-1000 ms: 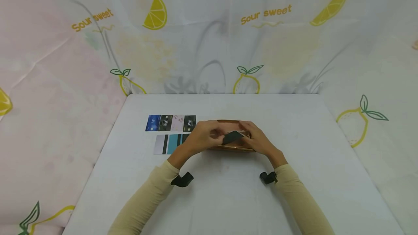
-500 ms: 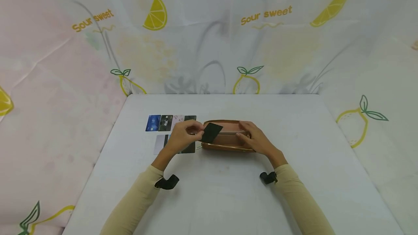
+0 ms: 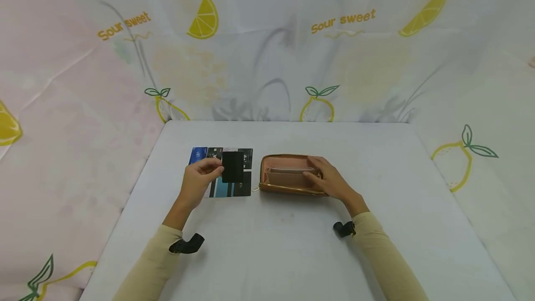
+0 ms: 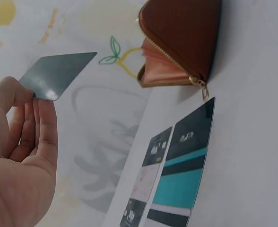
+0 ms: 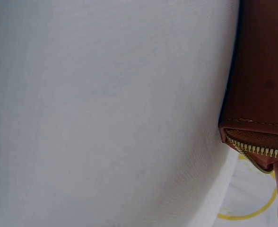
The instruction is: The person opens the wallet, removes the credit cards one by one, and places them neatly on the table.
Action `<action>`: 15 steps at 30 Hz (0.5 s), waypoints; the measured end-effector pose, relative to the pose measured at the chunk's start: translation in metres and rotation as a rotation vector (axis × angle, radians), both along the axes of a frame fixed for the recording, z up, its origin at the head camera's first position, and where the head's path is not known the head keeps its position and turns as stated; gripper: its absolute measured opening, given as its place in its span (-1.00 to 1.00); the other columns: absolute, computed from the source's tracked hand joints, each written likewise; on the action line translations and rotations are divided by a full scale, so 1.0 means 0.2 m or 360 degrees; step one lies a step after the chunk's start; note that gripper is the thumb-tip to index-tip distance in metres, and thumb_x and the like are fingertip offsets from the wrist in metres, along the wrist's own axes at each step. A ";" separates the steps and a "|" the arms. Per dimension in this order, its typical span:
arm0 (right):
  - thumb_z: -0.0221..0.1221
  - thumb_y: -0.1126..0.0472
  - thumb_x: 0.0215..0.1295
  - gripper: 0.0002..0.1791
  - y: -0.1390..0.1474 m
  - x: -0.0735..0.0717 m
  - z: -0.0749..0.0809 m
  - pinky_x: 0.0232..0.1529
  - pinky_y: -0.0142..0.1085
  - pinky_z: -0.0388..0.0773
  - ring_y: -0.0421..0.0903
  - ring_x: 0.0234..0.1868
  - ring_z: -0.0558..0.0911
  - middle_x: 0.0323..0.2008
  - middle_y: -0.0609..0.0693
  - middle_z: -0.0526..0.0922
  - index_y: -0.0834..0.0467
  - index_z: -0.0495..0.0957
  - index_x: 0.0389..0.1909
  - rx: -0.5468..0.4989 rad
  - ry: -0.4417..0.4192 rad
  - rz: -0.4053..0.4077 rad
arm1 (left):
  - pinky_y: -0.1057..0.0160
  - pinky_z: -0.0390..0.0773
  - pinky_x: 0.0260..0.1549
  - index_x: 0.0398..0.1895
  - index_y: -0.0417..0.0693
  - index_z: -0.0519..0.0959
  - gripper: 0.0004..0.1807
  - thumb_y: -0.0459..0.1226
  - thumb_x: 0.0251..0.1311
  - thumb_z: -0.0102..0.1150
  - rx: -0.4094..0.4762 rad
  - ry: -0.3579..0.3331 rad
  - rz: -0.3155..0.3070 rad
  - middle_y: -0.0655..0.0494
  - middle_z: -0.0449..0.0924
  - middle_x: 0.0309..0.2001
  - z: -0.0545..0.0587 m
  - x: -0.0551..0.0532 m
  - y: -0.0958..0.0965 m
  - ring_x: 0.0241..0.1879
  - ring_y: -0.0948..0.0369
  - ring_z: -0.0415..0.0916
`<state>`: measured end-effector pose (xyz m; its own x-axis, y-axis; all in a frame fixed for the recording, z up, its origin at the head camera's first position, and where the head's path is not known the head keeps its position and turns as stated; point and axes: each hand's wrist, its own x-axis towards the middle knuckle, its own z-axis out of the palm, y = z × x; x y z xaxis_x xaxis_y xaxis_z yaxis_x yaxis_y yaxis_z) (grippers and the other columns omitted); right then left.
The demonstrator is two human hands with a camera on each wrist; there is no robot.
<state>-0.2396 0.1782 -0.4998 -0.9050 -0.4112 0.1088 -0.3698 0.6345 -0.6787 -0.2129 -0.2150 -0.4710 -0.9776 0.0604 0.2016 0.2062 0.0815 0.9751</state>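
My left hand (image 3: 195, 184) pinches a dark card (image 3: 232, 167) between thumb and fingers, raised above the rows of cards; the left wrist view shows the card tilted and glossy. A brown zip wallet (image 3: 292, 189) stands unzipped, its mouth facing up, with pinkish lining and inner dividers visible. At the wallet's right end is my right hand (image 3: 332, 178), fingers on the far edge and thumb inside the opening, holding it. Only a bit of that hand shows in the right wrist view, beside the brass zip (image 5: 264, 150).
Two rows of cards lie left of the wallet: a blue card (image 3: 198, 154) and a black one (image 3: 248, 154) at the back, a teal striped card (image 4: 179, 187) in front. White cloth covers the table (image 3: 284, 245). A lemon-printed curtain (image 3: 267, 45) stands behind.
My left hand has drawn the dark card out of the wallet and carried it left over the laid-out cards. The right hand has stayed at the wallet's right end.
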 end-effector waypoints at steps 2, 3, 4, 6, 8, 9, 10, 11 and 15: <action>0.05 -0.09 0.45 -0.27 0.00 0.00 0.00 -0.10 -0.11 0.40 -0.03 -0.13 0.43 0.34 0.14 0.30 0.25 0.15 0.46 -0.0002 0.0004 -0.0001 | 0.39 0.59 -0.17 -0.09 -0.45 0.57 -0.73 -0.40 0.22 0.27 0.0044 -0.0041 0.0039 0.10 0.61 -0.20 -0.01 0.00 -0.06 -0.21 0.26 0.61; 0.06 -0.09 0.45 -0.27 0.00 0.00 0.00 -0.10 -0.11 0.41 -0.02 -0.12 0.43 0.34 0.14 0.30 0.26 0.15 0.46 -0.0003 0.0008 -0.0001 | 0.39 0.59 -0.16 -0.08 -0.46 0.56 -0.72 -0.40 0.23 0.26 0.0053 -0.0060 0.0060 0.12 0.61 -0.21 -0.02 0.00 -0.09 -0.21 0.27 0.61; 0.06 -0.08 0.45 -0.27 0.00 0.00 0.00 -0.10 -0.10 0.41 -0.02 -0.12 0.43 0.34 0.14 0.30 0.26 0.15 0.46 -0.0006 0.0008 0.0000 | 0.40 0.58 -0.15 -0.07 -0.47 0.55 -0.72 -0.41 0.24 0.25 0.0075 -0.0092 0.0084 0.12 0.61 -0.21 -0.03 0.01 -0.12 -0.21 0.28 0.61; 0.06 -0.08 0.45 -0.27 0.00 0.00 0.00 -0.11 -0.10 0.41 -0.02 -0.13 0.43 0.34 0.15 0.30 0.26 0.15 0.46 -0.0011 0.0008 0.0000 | 0.41 0.57 -0.14 -0.05 -0.46 0.54 -0.72 -0.40 0.25 0.24 0.0114 -0.0170 0.0135 0.13 0.61 -0.21 -0.04 0.01 -0.17 -0.22 0.29 0.61; 0.07 -0.07 0.45 -0.27 0.00 0.00 -0.01 -0.11 -0.11 0.40 -0.02 -0.14 0.43 0.34 0.15 0.30 0.25 0.16 0.46 -0.0012 0.0010 -0.0006 | 0.42 0.57 -0.14 -0.03 -0.44 0.54 -0.71 -0.39 0.25 0.24 0.0161 -0.0267 0.0199 0.13 0.60 -0.22 -0.07 0.01 -0.23 -0.23 0.30 0.62; 0.07 -0.07 0.45 -0.28 0.00 0.00 -0.01 -0.12 -0.11 0.40 -0.03 -0.14 0.42 0.33 0.15 0.31 0.25 0.16 0.46 -0.0009 0.0011 -0.0009 | 0.42 0.57 -0.15 -0.01 -0.42 0.54 -0.69 -0.38 0.25 0.24 0.0161 -0.0317 0.0237 0.14 0.61 -0.22 -0.08 0.02 -0.25 -0.23 0.31 0.62; 0.07 -0.07 0.44 -0.28 0.00 0.01 -0.01 -0.12 -0.12 0.40 -0.03 -0.15 0.42 0.33 0.14 0.31 0.24 0.16 0.46 -0.0010 0.0011 -0.0011 | 0.43 0.57 -0.15 0.01 -0.42 0.53 -0.68 -0.37 0.25 0.25 0.0171 -0.0369 0.0276 0.15 0.61 -0.23 -0.10 0.02 -0.27 -0.24 0.31 0.62; 0.07 -0.07 0.44 -0.28 0.00 0.01 -0.01 -0.13 -0.12 0.40 -0.04 -0.16 0.42 0.33 0.14 0.31 0.24 0.16 0.46 -0.0010 0.0009 -0.0013 | 0.43 0.56 -0.15 0.03 -0.42 0.52 -0.65 -0.36 0.25 0.25 0.0178 -0.0412 0.0306 0.17 0.61 -0.23 -0.12 0.02 -0.30 -0.24 0.32 0.63; 0.07 -0.08 0.44 -0.27 0.00 0.00 -0.02 -0.15 -0.13 0.40 -0.06 -0.19 0.41 0.33 0.13 0.31 0.23 0.16 0.46 -0.0013 0.0007 -0.0010 | 0.44 0.57 -0.18 0.09 -0.45 0.49 -0.60 -0.37 0.24 0.26 0.0179 -0.0553 0.0427 0.21 0.63 -0.27 -0.19 0.02 -0.39 -0.27 0.34 0.62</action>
